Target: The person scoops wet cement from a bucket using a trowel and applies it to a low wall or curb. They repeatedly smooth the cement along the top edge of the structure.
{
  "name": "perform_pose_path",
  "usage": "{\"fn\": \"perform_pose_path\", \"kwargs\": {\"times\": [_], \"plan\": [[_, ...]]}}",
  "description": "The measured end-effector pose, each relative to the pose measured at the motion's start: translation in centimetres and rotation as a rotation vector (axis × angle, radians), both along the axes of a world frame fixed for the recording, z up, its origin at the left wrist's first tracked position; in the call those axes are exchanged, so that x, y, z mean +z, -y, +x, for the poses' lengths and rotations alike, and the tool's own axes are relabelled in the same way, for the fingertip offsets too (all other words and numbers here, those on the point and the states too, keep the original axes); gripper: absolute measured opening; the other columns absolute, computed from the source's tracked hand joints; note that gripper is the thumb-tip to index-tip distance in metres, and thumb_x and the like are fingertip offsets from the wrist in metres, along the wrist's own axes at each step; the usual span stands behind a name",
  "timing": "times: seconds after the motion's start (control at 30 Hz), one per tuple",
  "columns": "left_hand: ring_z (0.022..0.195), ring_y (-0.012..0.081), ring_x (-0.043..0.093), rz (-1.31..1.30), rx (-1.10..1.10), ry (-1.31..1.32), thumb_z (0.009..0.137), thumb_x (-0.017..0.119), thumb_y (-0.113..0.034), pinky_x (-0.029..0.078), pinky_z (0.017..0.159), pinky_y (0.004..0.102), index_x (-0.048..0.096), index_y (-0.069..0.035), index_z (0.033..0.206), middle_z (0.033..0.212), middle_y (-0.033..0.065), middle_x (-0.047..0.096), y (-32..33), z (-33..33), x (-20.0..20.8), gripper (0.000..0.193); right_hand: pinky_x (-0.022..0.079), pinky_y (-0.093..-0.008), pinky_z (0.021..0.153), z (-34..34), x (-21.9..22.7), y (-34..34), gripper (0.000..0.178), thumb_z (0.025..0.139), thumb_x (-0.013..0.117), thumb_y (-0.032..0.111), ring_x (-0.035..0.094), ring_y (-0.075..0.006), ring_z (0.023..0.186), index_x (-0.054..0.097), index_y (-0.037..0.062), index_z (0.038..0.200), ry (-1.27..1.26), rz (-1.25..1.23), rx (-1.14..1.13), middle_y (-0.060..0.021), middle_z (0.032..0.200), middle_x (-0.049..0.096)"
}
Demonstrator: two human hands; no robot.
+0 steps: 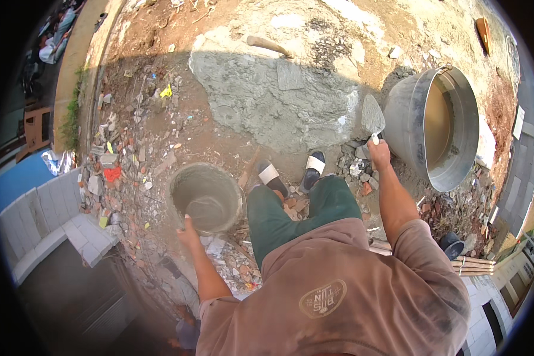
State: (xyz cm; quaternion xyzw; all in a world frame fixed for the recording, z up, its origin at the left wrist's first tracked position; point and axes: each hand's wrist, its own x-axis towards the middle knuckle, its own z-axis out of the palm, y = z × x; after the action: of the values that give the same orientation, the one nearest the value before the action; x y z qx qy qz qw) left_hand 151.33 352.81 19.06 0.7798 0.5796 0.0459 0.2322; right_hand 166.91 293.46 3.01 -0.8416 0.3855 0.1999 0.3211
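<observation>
Trowel (372, 115) in closed right grip (380, 154) between mortar edge (340, 121) and tub (406, 118), left grip (190, 235) around bucket rim (241, 197), open dirt (218, 149) beyond.

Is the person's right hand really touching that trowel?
Touching: the head view shows the right hand closed around the handle of the trowel.

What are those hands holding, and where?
The right hand grips a trowel by its handle; the left hand holds the smaller bucket by its near rim.

Sunlit ground (160, 35) at top, shade below, fisheye-bent edges, black corners
</observation>
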Motion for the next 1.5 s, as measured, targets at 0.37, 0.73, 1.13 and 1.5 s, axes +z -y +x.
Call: {"fn": "perform_pose_path", "kwargs": {"times": [0.37,0.73,1.13,1.5], "plan": [[0.100,0.0395,0.057,0.072,-0.463,0.101,0.078,0.070,-0.042,0.042,0.091,0.0403,0.052,0.020,0.107,0.109,0.0340,0.057,-12.0,18.1,-34.1,0.071,0.045,-0.0460,0.087,1.5,-33.6,-5.8,0.058,0.074,0.058,0.042,0.058,-0.0422,0.101,0.055,-0.0038,0.109,-0.028,-0.226,-0.177,-0.0284,0.103,0.062],[0.070,0.0214,0.052,-0.087,-0.539,0.113,0.074,0.072,-0.042,0.043,0.069,0.0383,0.054,0.007,0.079,0.077,0.0143,0.061,-8.6,25.7,-43.4,0.053,0.047,-0.0485,0.081,1.7,-44.6,-12.1,0.043,0.072,0.067,0.033,0.060,-0.0430,0.093,0.057,0.0012,0.099,0.124,-0.193,-0.181,-0.0257,0.095,0.064],[0.089,0.0240,0.058,-0.209,-0.495,0.183,0.074,0.076,-0.032,0.044,0.082,0.0359,0.055,0.018,0.100,0.097,0.0215,0.062,-9.4,28.5,-43.9,0.060,0.047,-0.0358,0.061,6.9,-44.9,-24.2,0.036,0.071,0.065,0.027,0.060,-0.0240,0.064,0.059,-0.0031,0.090,0.113,0.471,0.123,-0.0164,0.071,0.062],[0.084,0.0179,0.054,-0.328,-0.521,0.277,0.077,0.073,-0.027,0.043,0.079,0.0318,0.057,0.011,0.096,0.094,0.0145,0.062,-9.4,28.2,-42.9,0.046,0.047,-0.0482,0.073,8.5,-38.5,-30.7,0.036,0.077,0.064,0.030,0.061,-0.0405,0.085,0.056,0.0077,0.103,0.272,0.122,0.353,-0.0210,0.088,0.065]]}}
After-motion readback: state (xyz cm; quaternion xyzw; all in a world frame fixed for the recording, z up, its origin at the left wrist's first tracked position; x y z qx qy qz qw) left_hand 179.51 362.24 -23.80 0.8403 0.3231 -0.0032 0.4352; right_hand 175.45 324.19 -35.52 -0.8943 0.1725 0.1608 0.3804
